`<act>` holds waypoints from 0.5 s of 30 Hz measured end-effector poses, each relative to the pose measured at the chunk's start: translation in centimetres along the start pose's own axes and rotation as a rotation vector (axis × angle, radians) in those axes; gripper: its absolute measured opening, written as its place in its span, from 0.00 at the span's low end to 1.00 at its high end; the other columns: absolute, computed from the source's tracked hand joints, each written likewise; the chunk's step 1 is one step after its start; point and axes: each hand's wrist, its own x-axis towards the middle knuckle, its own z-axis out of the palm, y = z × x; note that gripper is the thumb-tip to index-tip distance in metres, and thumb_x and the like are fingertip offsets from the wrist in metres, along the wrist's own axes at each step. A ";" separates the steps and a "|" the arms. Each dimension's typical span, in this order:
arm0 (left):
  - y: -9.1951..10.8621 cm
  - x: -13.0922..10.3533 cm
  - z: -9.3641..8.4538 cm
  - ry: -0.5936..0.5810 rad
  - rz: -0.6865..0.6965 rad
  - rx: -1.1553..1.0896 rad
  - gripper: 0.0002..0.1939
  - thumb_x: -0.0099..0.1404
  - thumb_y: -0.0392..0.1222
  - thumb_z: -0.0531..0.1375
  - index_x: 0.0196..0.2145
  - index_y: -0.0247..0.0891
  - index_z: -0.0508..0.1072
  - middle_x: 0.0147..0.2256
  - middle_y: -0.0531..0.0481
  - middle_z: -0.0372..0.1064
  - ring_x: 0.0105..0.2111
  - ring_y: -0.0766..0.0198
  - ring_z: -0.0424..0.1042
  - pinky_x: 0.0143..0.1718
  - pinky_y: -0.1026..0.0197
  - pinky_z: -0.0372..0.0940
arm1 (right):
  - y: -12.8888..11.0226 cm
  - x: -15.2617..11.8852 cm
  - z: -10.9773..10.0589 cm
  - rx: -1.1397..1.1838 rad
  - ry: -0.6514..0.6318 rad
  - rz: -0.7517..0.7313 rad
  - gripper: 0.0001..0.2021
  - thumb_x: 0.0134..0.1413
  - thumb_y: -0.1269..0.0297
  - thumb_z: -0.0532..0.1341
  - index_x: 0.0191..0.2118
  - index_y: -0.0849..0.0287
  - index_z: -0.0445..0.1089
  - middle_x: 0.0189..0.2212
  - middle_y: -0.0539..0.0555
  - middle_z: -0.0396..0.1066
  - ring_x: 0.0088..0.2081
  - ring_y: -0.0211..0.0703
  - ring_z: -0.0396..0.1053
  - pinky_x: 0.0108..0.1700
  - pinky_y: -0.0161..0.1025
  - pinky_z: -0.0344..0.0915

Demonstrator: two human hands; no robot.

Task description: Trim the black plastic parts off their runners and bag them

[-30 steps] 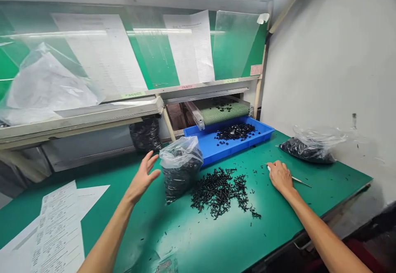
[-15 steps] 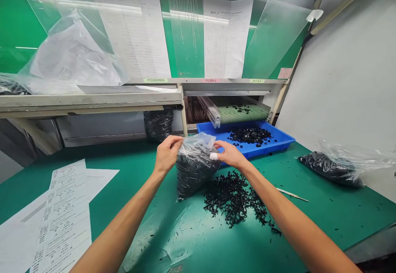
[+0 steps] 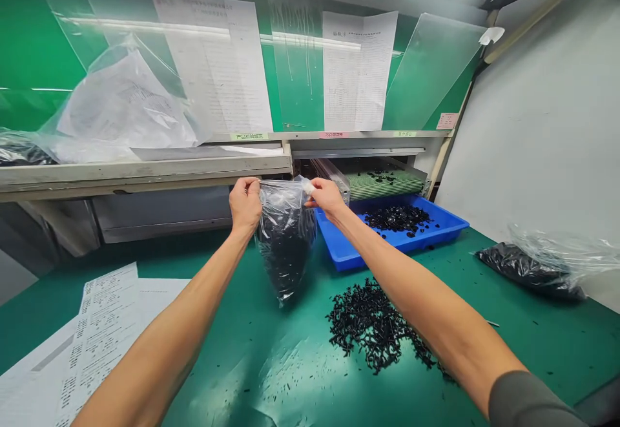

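A clear plastic bag (image 3: 287, 246) filled with small black parts hangs by its top between my hands, its lower corner close to the green tabletop. My left hand (image 3: 245, 204) is closed on the bag's upper left corner. The upper right corner is pinched by my right hand (image 3: 325, 196), which has a white wrap on a finger. To the right of the bag, a loose pile of small black parts (image 3: 371, 323) lies on the table, partly behind my right forearm.
A blue tray (image 3: 349, 258) with black pieces sits below a green conveyor belt (image 3: 382, 185). Another filled bag (image 3: 527, 270) lies at the right. Printed papers (image 3: 104, 330) are at the left. A shelf edge (image 3: 145, 172) runs across behind my left hand.
Both hands have lifted the bag up and moved it slightly left; it now hangs narrower toward its bottom. The view has shifted a little.
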 end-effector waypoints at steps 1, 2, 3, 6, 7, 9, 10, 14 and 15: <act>-0.1 0.5 0.0 0.016 0.005 0.001 0.07 0.65 0.38 0.56 0.35 0.35 0.73 0.32 0.50 0.72 0.35 0.60 0.71 0.40 0.59 0.64 | -0.1 0.7 0.1 0.004 0.001 -0.005 0.17 0.62 0.59 0.59 0.53 0.60 0.65 0.50 0.57 0.66 0.46 0.47 0.69 0.46 0.49 0.69; -0.3 0.8 0.1 0.025 0.007 0.001 0.07 0.64 0.38 0.56 0.34 0.35 0.73 0.31 0.51 0.72 0.35 0.61 0.71 0.40 0.60 0.64 | -0.1 1.4 0.2 0.004 0.004 -0.009 0.17 0.62 0.59 0.59 0.53 0.60 0.65 0.50 0.57 0.67 0.46 0.47 0.69 0.46 0.49 0.69; -0.5 1.0 0.4 0.030 0.007 0.002 0.07 0.64 0.37 0.56 0.34 0.35 0.73 0.31 0.51 0.72 0.35 0.61 0.71 0.39 0.60 0.64 | -0.1 2.0 0.2 0.003 0.009 -0.011 0.17 0.62 0.58 0.59 0.53 0.60 0.65 0.50 0.56 0.67 0.46 0.48 0.69 0.46 0.49 0.69; -1.5 1.1 1.5 0.036 -0.021 0.007 0.07 0.66 0.38 0.56 0.37 0.35 0.74 0.35 0.49 0.73 0.38 0.60 0.72 0.42 0.58 0.65 | 0.4 3.4 0.2 -0.018 0.018 -0.002 0.17 0.62 0.58 0.59 0.53 0.60 0.65 0.50 0.56 0.67 0.46 0.48 0.69 0.46 0.49 0.69; -2.0 1.0 1.9 0.036 -0.040 0.009 0.08 0.67 0.39 0.56 0.40 0.34 0.73 0.38 0.48 0.73 0.39 0.59 0.72 0.43 0.55 0.66 | 0.6 3.7 0.3 -0.031 0.015 0.006 0.17 0.62 0.58 0.59 0.53 0.60 0.65 0.50 0.57 0.66 0.46 0.48 0.69 0.46 0.49 0.69; -2.9 0.3 2.9 0.024 -0.094 0.011 0.13 0.67 0.42 0.58 0.47 0.35 0.71 0.46 0.44 0.71 0.43 0.57 0.72 0.44 0.50 0.68 | 1.5 3.7 0.1 -0.066 -0.004 0.031 0.17 0.62 0.59 0.59 0.53 0.60 0.65 0.51 0.57 0.66 0.46 0.47 0.69 0.46 0.49 0.69; -3.4 -0.1 3.3 0.008 -0.124 0.009 0.15 0.67 0.43 0.58 0.50 0.36 0.70 0.48 0.43 0.69 0.44 0.55 0.72 0.43 0.48 0.69 | 2.1 3.5 -0.1 -0.087 -0.019 0.048 0.17 0.61 0.59 0.60 0.53 0.60 0.65 0.51 0.57 0.66 0.46 0.47 0.69 0.46 0.50 0.69; -4.6 -2.3 4.6 -0.084 -0.207 -0.030 0.18 0.67 0.44 0.59 0.52 0.36 0.69 0.51 0.43 0.68 0.45 0.52 0.71 0.43 0.47 0.69 | 5.0 0.2 -3.5 -0.158 -0.036 0.110 0.15 0.65 0.59 0.55 0.52 0.62 0.66 0.50 0.55 0.67 0.47 0.48 0.69 0.48 0.49 0.67; -4.8 -2.9 4.8 -0.109 -0.215 -0.045 0.18 0.66 0.44 0.59 0.52 0.36 0.69 0.51 0.44 0.68 0.45 0.52 0.71 0.43 0.47 0.69 | 5.8 -1.1 -4.8 -0.169 -0.019 0.120 0.15 0.65 0.59 0.54 0.52 0.62 0.67 0.49 0.54 0.67 0.47 0.49 0.69 0.48 0.48 0.67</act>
